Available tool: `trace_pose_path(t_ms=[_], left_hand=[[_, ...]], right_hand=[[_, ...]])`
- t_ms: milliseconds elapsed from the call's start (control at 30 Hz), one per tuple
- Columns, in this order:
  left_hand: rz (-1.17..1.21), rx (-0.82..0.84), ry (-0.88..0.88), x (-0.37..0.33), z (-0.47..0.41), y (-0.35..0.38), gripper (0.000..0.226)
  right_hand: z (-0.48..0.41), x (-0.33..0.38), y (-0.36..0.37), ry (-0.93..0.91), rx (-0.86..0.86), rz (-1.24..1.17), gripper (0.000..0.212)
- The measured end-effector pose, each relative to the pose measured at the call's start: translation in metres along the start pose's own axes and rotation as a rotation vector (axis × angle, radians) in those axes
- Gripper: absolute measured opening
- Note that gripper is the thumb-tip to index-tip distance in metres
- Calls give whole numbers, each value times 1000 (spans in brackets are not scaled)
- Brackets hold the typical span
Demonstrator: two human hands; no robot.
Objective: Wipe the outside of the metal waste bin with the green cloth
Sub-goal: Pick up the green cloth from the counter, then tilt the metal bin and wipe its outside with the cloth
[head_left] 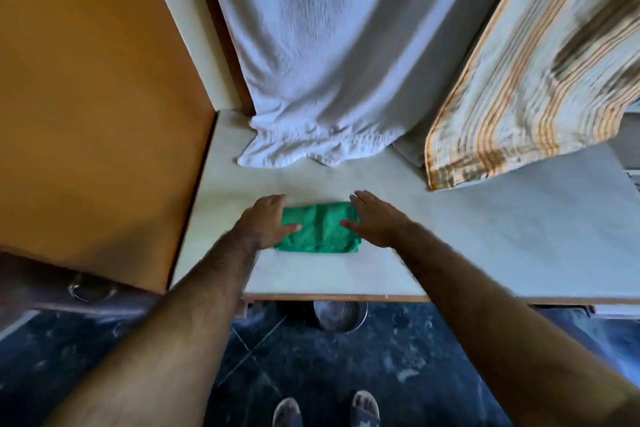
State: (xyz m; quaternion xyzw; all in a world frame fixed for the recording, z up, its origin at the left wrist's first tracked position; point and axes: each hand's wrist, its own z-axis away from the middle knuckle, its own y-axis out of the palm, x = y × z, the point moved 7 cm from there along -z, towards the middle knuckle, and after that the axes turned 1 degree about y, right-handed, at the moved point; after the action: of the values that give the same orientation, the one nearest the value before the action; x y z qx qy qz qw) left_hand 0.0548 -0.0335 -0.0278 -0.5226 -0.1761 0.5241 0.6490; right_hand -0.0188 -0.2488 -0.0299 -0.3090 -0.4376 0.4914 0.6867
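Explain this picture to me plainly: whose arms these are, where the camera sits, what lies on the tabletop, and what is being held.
There is no machine here. One camera worn on a person's head looks down at their bare arms. The left hand and right hand lie flat and open on either end of a folded green cloth on the pale tabletop; nothing is gripped yet. A white towel and a striped orange towel hang down behind. The round metal waste bin sits on the dark floor under the table edge.

Bright green cloth (320, 227) on a pale cream table (485, 236); plain white towel (322, 62) behind; another towel (540, 80), off-white with orange stripes, at right; orange-brown panel (86, 97) at left; dark speckled floor (311, 367); dull silver bin (340, 316).
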Motion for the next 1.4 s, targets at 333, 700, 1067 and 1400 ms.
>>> trace_pose_path(t_ms=[333,700,1067,1400], left_hand=[[58,-84,-25,6,-22,23,67],[788,-58,-151,25,1,32,25],[1241,-98,-86,-6,66,19,31],[1561,-158,-784,36,213,212,20]], right_hand=[[-29,-5,25,110,-56,-87,68],[-4,-8,17,253,-183,-456,21],[80,11,6,198,-104,-669,33],[144,42,84,55,83,-675,38]])
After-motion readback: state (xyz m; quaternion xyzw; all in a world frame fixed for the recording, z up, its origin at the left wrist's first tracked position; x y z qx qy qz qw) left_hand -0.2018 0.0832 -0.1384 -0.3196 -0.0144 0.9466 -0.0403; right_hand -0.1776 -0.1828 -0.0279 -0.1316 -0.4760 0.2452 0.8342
